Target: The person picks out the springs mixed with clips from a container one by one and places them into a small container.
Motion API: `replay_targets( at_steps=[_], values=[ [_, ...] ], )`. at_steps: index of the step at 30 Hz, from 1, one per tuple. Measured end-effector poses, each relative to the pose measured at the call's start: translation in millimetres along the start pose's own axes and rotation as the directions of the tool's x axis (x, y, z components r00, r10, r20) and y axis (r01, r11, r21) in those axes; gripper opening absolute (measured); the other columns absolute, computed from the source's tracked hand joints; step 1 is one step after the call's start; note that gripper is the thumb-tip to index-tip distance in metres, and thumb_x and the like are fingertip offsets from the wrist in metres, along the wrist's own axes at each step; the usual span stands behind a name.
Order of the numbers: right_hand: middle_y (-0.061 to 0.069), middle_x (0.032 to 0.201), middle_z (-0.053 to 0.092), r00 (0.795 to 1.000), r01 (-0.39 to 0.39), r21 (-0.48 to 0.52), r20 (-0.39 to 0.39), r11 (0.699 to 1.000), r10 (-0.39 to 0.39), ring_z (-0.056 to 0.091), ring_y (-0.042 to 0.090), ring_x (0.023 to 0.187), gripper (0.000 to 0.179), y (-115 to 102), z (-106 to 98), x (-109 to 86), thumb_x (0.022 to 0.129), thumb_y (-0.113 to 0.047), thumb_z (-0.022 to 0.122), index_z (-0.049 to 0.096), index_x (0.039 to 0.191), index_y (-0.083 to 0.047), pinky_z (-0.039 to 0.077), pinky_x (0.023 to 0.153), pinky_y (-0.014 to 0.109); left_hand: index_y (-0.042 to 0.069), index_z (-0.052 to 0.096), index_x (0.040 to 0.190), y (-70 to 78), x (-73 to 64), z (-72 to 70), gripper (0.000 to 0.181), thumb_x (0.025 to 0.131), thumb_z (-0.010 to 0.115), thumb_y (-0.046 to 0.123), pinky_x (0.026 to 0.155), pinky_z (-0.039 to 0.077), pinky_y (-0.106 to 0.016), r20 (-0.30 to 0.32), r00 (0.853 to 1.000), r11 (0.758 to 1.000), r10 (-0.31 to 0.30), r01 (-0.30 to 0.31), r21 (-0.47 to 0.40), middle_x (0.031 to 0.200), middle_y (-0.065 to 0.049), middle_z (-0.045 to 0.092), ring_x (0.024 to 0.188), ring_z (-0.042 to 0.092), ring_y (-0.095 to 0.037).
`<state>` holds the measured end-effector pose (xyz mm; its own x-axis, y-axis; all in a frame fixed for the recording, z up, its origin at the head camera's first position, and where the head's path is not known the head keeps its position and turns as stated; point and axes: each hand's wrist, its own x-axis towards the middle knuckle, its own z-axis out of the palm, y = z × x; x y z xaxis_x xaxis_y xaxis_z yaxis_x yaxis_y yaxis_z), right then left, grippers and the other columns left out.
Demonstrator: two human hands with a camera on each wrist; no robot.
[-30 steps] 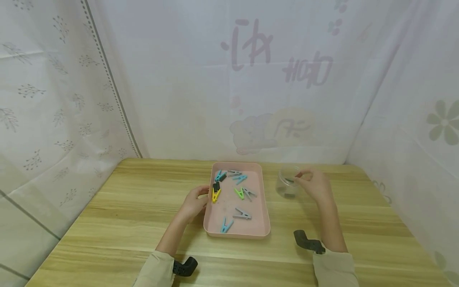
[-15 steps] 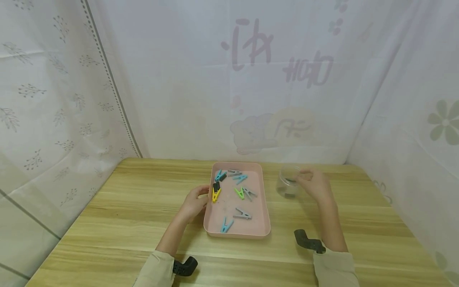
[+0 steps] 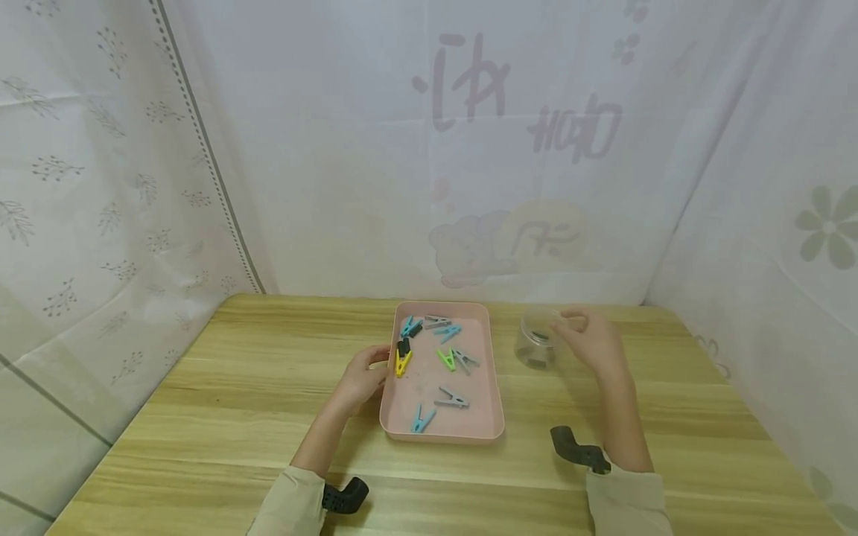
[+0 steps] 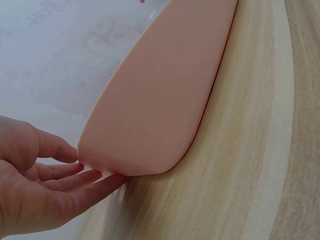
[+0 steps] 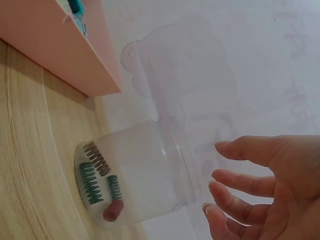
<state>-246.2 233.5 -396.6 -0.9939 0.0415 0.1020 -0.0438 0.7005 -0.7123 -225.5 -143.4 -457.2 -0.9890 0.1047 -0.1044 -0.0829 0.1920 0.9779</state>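
On the table lies a pink tray (image 3: 469, 417) with several spring clips in it: a yellow clip (image 3: 403, 363), a green clip (image 3: 447, 360), and blue and grey ones. My left hand (image 3: 362, 381) rests its nearly straight fingers against the tray's left outer wall; in the left wrist view the fingertips touch its corner. My right hand (image 3: 590, 342) hovers at the mouth of a clear jar (image 3: 536, 350). In the right wrist view its thumb and fingers are parted, with nothing between them. Coil springs, brown (image 5: 97, 158), green (image 5: 90, 183) and red (image 5: 113, 210), lie at the jar's bottom.
The wooden table (image 3: 255, 387) extends around the tray and jar. A patterned white curtain (image 3: 348, 186) hangs behind and on both sides. Black camera mounts (image 3: 345, 496) sit on both wrists. The jar stands right of the tray, with a gap between them.
My right fingertips have risen slightly and parted at the jar's rim. A dark piece at the jar's bottom has shifted a little left. My left hand and the tray stay where they were.
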Motion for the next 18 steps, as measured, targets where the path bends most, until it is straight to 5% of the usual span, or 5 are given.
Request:
replay_targets(
  at_steps=[18],
  values=[
    [0.030,0.126,0.063,0.997,0.060,0.010,0.049,0.998,-0.061,0.062,0.046,0.113,0.051,-20.4,0.8,-2.2,0.099,-0.032,0.061,0.056,0.138,0.000,0.054,0.089,0.057,-0.010,0.045,0.142,-1.9,1.9,0.0,0.044,0.099,0.048,-0.003,0.092,0.057,-0.047,0.010,1.000,1.000,0.019,-0.020,0.005,0.142,-0.032,0.047,0.118,0.059,-0.042]
  ],
)
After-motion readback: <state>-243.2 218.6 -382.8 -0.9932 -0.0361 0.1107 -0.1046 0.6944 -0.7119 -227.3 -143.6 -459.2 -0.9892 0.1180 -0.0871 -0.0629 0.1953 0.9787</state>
